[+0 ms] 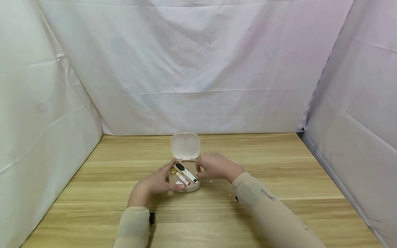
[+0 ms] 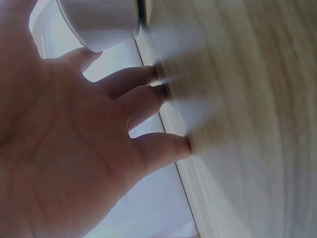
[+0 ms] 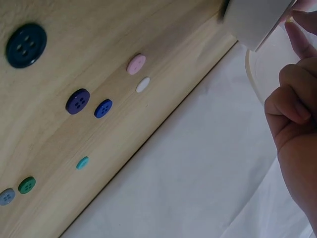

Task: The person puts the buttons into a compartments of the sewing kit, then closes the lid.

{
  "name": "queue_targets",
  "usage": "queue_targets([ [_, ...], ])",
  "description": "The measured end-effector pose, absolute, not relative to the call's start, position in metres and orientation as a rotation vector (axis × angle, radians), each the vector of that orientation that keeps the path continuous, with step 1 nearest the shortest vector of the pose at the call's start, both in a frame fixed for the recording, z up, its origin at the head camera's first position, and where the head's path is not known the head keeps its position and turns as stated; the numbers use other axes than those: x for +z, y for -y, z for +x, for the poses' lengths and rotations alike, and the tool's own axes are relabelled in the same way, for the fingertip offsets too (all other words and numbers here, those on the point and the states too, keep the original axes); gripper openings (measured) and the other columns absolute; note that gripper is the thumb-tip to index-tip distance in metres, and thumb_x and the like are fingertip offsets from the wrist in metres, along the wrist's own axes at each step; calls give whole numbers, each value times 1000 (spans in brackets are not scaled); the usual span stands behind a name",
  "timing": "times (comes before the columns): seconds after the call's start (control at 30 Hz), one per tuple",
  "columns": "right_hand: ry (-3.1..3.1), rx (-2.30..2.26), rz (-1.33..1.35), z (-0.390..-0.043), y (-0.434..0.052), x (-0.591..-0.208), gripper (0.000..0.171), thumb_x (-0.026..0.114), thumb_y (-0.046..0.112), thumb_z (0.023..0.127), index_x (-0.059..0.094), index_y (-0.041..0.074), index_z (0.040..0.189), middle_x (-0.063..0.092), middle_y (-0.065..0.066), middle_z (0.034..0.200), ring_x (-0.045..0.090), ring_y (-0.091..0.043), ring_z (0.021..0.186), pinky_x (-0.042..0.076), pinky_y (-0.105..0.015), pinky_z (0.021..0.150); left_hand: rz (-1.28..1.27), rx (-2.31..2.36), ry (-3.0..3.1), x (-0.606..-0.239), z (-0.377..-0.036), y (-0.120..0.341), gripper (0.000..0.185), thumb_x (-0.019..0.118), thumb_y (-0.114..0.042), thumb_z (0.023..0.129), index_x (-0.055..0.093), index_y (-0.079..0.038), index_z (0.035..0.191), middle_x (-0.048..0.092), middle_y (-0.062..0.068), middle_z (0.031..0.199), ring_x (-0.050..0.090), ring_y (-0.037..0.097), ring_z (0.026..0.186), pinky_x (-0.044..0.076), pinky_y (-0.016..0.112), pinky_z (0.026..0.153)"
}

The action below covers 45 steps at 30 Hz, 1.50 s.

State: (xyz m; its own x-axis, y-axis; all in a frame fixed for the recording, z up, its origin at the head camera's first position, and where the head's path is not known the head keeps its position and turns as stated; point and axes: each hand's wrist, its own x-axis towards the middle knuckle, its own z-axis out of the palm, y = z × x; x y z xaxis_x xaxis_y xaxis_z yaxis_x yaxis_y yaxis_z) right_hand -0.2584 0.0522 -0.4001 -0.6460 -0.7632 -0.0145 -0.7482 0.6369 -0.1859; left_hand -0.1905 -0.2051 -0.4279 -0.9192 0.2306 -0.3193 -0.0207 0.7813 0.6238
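left hand [image 1: 160, 182]: my fingers lie nearly straight and relaxed against the near left side of the small sewing case [image 1: 185, 179]; in the left wrist view the palm is spread, gripping nothing.
right hand [image 1: 215, 166]: my fingers are curled at the right edge of the case; whether they pinch something small i cannot tell.
case: it sits mid-table, its white lid [image 1: 185, 145] standing open at the back, with black snips [image 1: 186, 172] and a pink tool [image 1: 183, 179] lying inside.
step: i judge i am steadying the case and working at its right-hand compartment.
next move: it calls for a fine pinch while the left hand holds the case steady, since the pieces are tiny.
buttons: a loose scatter lies on the wood, among them a dark teal one [image 3: 26, 45], a purple one [image 3: 78, 101] and a pink one [image 3: 135, 64].
surface: a pale wooden table [image 1: 279, 172], grain running across.
room: creased white sheets [image 1: 192, 62] hang behind and at both sides.
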Motion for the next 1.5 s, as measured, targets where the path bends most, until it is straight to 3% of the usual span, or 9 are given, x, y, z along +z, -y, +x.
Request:
queue_targets([
  [0.6,-2753,-204,-1307,-259,-59,-400,11,74,26,95,83,20,95,74,5,80,57,-7,67,58,-32,69,162,904,-2594,-428,-192,206,124,87,-61,82,9,-29,173,22,29,174,17,55,162,24,77,125],
  [0.87,-2797,-165,-1276,-253,-80,-387,12,72,23,95,81,17,100,80,-4,92,66,-14,75,61,-38,75,166,915,-2601,-427,-192,204,125,87,-60,81,9,-29,173,22,30,174,18,55,162,24,76,126],
  [1.07,-2765,-176,-1204,-240,-100,-387,12,75,24,96,81,15,101,75,1,83,58,-9,69,60,-37,75,186,921,-2602,-430,-191,208,126,88,-58,82,8,-26,174,21,29,175,21,55,161,26,75,126],
  [1.3,-2737,-219,-1056,-228,-128,-402,10,72,21,94,80,18,99,72,5,83,61,-9,70,58,-37,72,217,921,-2602,-429,-188,210,127,87,-60,82,7,-25,174,21,23,177,24,53,161,28,74,126],
  [1.5,-2681,-280,-1014,-212,-145,-415,10,72,16,92,80,21,95,69,7,82,45,-6,62,47,-26,62,212,941,-2591,-430,-184,209,127,88,-59,81,8,-24,174,20,21,178,21,52,162,26,74,126],
])
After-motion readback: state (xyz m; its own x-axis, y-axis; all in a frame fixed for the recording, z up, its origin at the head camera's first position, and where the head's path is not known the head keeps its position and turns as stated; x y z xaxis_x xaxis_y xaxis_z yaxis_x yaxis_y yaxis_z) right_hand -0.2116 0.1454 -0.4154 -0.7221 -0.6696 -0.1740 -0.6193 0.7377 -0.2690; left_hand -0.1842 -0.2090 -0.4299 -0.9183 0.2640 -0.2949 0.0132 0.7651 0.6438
